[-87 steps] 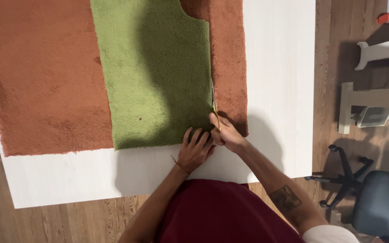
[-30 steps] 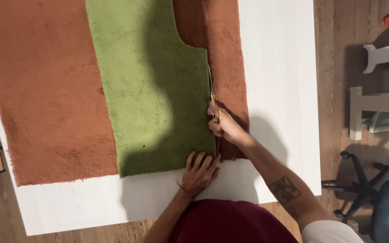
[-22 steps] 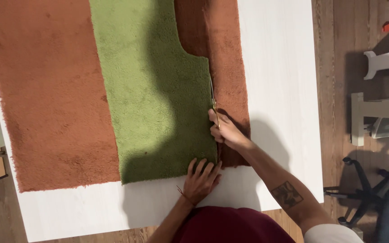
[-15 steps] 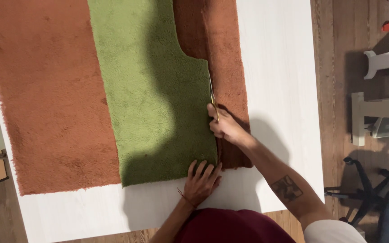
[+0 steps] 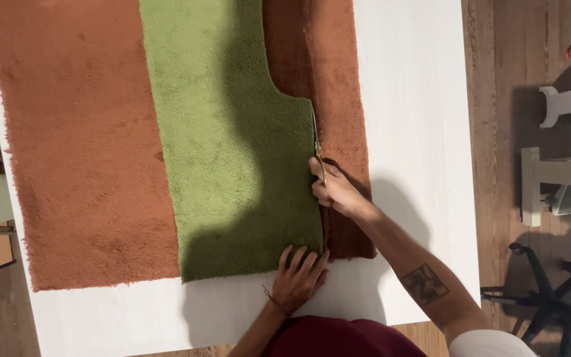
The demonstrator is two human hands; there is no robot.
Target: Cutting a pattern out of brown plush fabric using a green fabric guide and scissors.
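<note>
Two fleece layers are lying on the white table (image 5: 418,132), green piece (image 5: 226,165) over rust fleece (image 5: 80,145). The right hand (image 5: 335,192) is gripping the scissors (image 5: 316,142), fingers closed through the handles, blades pointing away from it along the green edge, while the left hand (image 5: 301,277) is pressing flat and spread, holding nothing, on the green corner nearest the body. Risk, as I judge it: the green piece is lying loose beyond the left hand, so it could be creeping sideways under the blades, and the cut in the rust layer could be wandering off the edge.
</note>
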